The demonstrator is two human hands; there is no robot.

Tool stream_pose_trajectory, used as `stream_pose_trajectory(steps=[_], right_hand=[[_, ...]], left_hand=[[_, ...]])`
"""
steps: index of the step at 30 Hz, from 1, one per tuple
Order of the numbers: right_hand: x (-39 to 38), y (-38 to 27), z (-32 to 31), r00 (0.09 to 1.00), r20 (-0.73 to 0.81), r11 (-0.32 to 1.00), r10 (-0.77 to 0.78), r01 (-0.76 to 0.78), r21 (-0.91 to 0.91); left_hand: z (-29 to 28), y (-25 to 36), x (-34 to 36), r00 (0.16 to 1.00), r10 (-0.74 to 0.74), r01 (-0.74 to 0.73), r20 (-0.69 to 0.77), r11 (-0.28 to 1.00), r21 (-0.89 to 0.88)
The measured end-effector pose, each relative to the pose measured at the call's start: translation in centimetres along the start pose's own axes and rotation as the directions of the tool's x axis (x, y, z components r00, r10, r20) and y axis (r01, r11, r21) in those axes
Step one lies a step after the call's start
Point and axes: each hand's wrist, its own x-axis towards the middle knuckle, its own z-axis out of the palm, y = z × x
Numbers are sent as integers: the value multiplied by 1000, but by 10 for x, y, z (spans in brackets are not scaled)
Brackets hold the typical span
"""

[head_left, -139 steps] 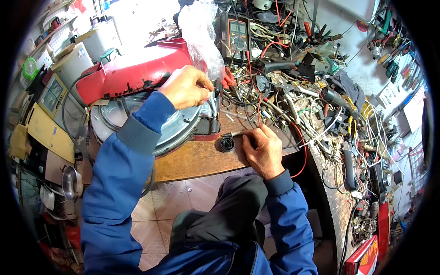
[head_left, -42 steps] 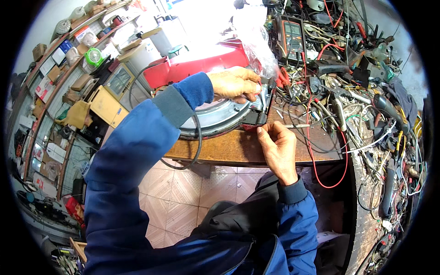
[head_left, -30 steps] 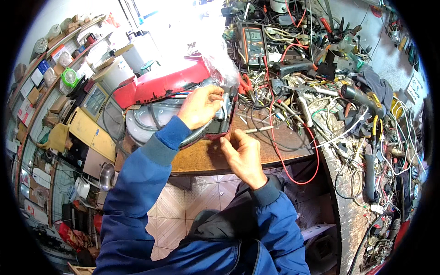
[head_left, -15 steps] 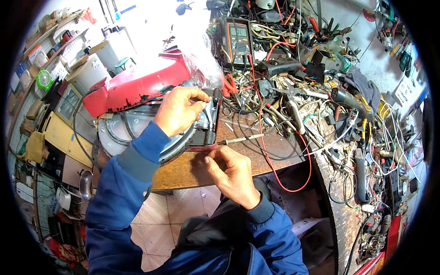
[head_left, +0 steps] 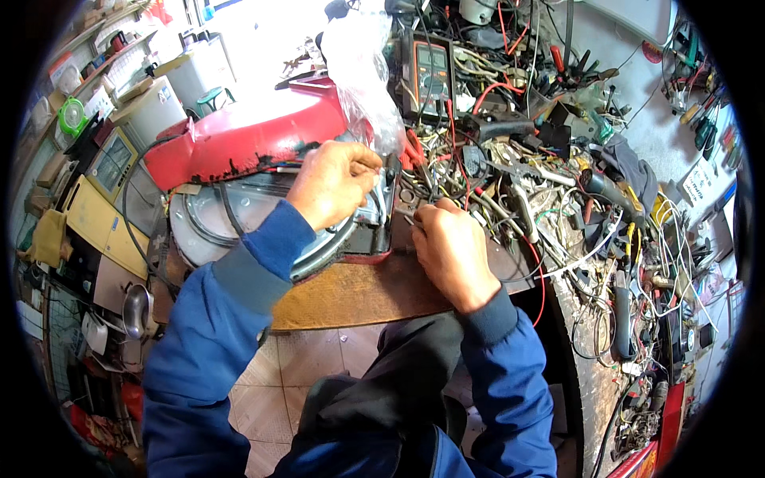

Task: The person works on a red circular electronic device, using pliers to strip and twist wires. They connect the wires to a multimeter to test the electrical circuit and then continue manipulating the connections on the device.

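Observation:
My left hand hovers over the right end of an opened appliance, thumb and fingers pinched together. Anything between its fingertips is too small to make out. The appliance has a red plastic shell with dark smudges along its edge, tilted up at the back. In front of the shell lies its round grey inner part, with a dark cable across it. My right hand is on the wooden bench just right of the appliance. Its fingers are curled beside thin metal rods; what they hold, if anything, is hidden.
Behind stands a multimeter with a red lead. Tangled wires, pliers and loose parts heap the right side. A clear plastic bag hangs against the red shell. At left are shelves and a metal pan.
My right hand has moved forward and right, from above the bench's front edge to the thin rods, and its fingers have curled. My left hand stays pinched over the appliance.

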Motion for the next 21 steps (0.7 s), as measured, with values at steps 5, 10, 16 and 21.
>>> stream_pose_trajectory(steps=[5,10,16,21], right_hand=[[31,0,9,963,268,976,12,47,-211],[44,6,15,942,333,984,42,19,-178],[46,40,32,965,126,786,232,-262,560],[57,23,21,925,263,-38,274,-263,964]], left_hand=[[1,4,0,999,-44,44,3,999,-17],[0,2,-1,999,16,-12,-46,996,90],[7,2,-1,986,153,-135,-60,962,237],[7,15,-6,986,153,-126,-61,938,322]])
